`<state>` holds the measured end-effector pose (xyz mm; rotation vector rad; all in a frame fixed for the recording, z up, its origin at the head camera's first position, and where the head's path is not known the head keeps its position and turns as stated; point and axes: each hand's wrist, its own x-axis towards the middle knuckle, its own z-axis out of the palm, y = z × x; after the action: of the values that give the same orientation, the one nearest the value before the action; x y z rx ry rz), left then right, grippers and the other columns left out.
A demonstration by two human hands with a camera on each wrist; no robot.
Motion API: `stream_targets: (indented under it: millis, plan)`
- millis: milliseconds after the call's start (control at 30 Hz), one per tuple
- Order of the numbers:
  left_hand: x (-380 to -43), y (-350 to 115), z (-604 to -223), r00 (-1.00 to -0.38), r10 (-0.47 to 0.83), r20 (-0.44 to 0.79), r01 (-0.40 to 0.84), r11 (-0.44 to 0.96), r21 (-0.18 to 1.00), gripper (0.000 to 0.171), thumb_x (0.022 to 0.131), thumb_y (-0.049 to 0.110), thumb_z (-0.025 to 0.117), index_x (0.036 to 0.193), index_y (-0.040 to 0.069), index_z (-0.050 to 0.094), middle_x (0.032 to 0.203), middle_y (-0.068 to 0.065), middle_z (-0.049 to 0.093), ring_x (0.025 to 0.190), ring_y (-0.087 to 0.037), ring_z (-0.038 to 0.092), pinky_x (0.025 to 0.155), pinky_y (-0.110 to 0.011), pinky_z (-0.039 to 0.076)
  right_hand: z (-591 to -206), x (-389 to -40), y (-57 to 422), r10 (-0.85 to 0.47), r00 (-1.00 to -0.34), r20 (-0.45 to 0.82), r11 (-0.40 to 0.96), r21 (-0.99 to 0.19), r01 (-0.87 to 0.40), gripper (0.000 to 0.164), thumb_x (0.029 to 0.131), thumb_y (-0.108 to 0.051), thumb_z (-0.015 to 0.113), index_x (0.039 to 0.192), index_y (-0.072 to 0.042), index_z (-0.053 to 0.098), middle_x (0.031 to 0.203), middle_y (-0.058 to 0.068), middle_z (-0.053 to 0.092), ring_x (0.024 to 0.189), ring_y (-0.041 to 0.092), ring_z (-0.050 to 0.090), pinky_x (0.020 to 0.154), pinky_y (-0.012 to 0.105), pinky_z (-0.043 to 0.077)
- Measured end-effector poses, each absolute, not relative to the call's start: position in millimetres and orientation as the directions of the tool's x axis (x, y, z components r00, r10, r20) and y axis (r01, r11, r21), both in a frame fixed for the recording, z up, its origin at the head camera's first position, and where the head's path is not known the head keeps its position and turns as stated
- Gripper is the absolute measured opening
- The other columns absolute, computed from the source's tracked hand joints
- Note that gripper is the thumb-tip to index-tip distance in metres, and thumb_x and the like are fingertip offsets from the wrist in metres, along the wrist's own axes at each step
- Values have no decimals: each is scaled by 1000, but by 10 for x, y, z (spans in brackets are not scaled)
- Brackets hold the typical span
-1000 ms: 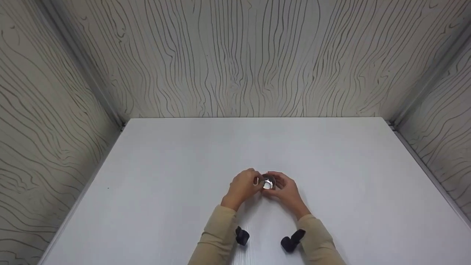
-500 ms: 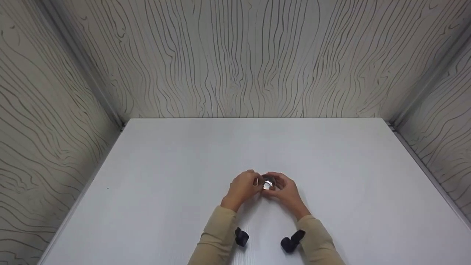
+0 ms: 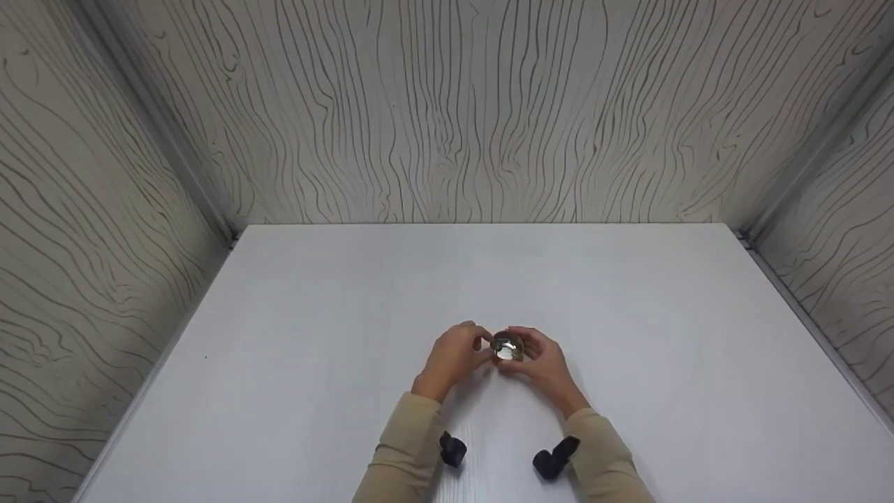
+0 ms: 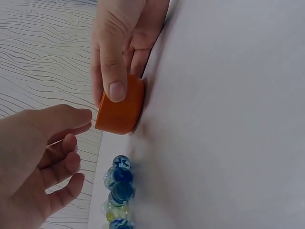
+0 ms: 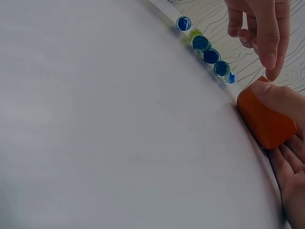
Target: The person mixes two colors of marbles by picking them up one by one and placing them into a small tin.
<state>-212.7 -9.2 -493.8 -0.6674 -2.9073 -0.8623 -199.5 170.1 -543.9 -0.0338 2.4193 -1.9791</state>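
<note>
My right hand (image 3: 547,363) holds a small orange bowl (image 4: 123,109) on the white table, thumb on its outer wall and fingers round the far side. In the head view the bowl's shiny, mirror-like inside (image 3: 508,347) shows between the hands. My left hand (image 3: 454,355) is on the bowl's left, its thumb and forefinger tips right at the rim. The left wrist view shows the left hand's other fingers loosely bent, with nothing visible between them. Several clear glass marbles with blue and yellow-green swirls (image 5: 211,55) lie beside the bowl in both wrist views.
The white table (image 3: 314,314) reaches back to a wood-grain patterned wall (image 3: 447,112), with matching walls left and right. Black wrist cameras (image 3: 555,457) stick out from the beige sleeves (image 3: 606,454).
The left hand has drawn slightly left and away from the bowl, uncovering more of its shiny inside. The right hand and bowl have stayed in place.
</note>
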Motion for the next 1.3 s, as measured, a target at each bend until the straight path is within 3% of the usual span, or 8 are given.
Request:
stream_targets:
  millis: [667,1000,1300]
  plan:
    - [-2165,-211,-4874,-927,354,123,363,769,526,18,87,19,70,102,10,73,80,-2,61,66,-5,44,60,-17,38,-5454,-2005,1706,-25,-1000,7,238,-971,-13,62,71,-11,83,126,-3,58,132,17,60,130,32,54,110,39,41]
    - [-2190,-263,-4855,-949,305,74,295,787,541,19,88,19,69,105,11,73,91,-3,67,79,-10,57,78,-27,53,-5436,-2005,1695,-23,-1000,-4,252,-968,-2,63,70,-12,84,127,-3,58,133,17,59,132,32,51,111,38,39]
    - [-2283,-297,-4862,-948,314,60,295,788,541,18,88,17,67,104,10,73,85,-3,63,72,-8,49,67,-22,45,-5424,-1998,1693,-20,-1000,19,239,-971,-23,62,70,-8,83,126,0,58,133,20,59,130,34,53,109,39,41]
